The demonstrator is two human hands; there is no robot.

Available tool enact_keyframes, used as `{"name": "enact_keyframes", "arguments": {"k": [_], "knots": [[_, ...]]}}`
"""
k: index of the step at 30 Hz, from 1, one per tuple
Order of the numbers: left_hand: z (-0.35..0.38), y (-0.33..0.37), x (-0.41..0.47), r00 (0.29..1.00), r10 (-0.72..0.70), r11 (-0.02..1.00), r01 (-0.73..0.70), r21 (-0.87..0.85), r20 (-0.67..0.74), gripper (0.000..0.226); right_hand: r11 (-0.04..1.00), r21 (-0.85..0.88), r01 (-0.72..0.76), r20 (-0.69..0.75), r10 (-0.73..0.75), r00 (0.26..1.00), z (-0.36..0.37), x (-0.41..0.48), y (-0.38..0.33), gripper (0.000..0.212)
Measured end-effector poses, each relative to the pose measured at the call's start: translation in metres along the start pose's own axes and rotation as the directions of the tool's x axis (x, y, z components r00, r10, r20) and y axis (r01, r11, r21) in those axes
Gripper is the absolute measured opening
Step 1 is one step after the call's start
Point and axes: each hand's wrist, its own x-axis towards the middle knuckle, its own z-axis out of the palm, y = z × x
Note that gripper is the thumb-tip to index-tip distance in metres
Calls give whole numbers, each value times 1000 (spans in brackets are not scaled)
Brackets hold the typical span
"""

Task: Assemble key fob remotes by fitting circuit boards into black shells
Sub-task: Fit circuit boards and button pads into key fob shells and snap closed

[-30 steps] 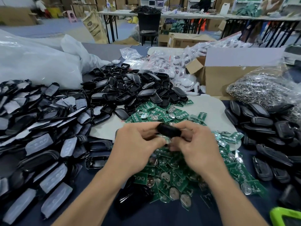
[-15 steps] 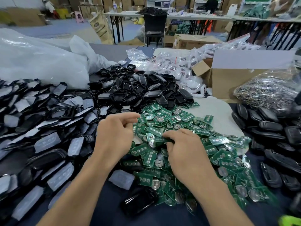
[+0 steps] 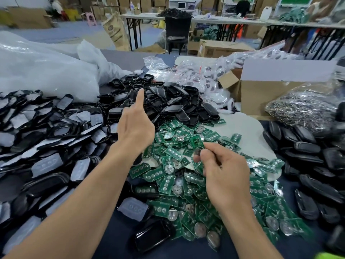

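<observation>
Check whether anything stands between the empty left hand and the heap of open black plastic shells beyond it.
Nothing visible does. The left hand holds nothing, its index finger straight, over the heap of black plastic shells, with only air between. The right hand pinches a green rectangular circuit board, well aside.

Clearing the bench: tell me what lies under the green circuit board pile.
Under the pile: white sheet at the far edge, dark tabletop at the near edge; the middle is hidden.
</observation>
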Motion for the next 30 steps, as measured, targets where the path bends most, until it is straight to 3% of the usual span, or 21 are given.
{"name": "enact_keyframes", "arguments": {"k": [5, 11, 15, 21, 23, 27, 30], "knots": [[7, 1, 24, 983, 86, 971, -119, 207, 160, 56, 983, 166, -84, 24, 81, 996, -3, 2, -1, 17], [6, 3, 13, 982, 153, 988, -149, 45, -110, 22, 960, 265, -95, 46, 86, 995, -4, 1, -6, 24], [-8, 3, -4, 985, 143, 987, -149, -64, -92, 21, 944, 316, -98, 91, 73, 993, -4, -1, -8, 5], [-38, 11, -59, 979, 204, 887, -186, -423, -3, 30, 933, 322, -161, 59, 149, 987, -7, 2, -7, 34], [-38, 15, -83, 974, 220, 895, -177, -410, 58, 32, 936, 316, -157, 75, 140, 987, -6, 3, -6, 40], [-27, 20, -117, 958, 266, 909, -213, -357, 106, 30, 882, 422, -207, 90, 187, 978, -6, 5, -8, 20], [-20, 18, -121, 964, 250, 877, -186, -443, 91, 33, 811, 525, -257, 112, 233, 966, -8, 4, -7, 17]]}}
